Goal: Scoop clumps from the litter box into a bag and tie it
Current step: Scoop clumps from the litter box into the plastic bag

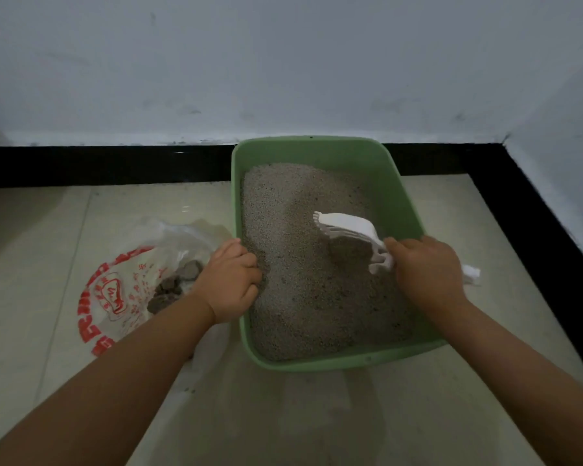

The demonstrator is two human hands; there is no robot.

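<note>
Green litter box (408, 210) sits at centre-right of frame. Right hand (429, 275) grips white scoop (349, 235) over the litter; left hand (231, 280) curls on box's left rim. Bag (122, 290) w/ clumps (174, 287) lies open at left.

Your litter box (323, 153) is pale green, filled with speckled grey-beige litter (303, 264). The scoop (347, 230) you hold is white. Your bag (128, 280) is translucent white with red printed lettering and a red emblem; the clumps (175, 287) inside are dark grey. The floor (283, 415) is glossy cream tile, edged by a black skirting (98, 166) under a pale grey-white wall (283, 62).
</note>
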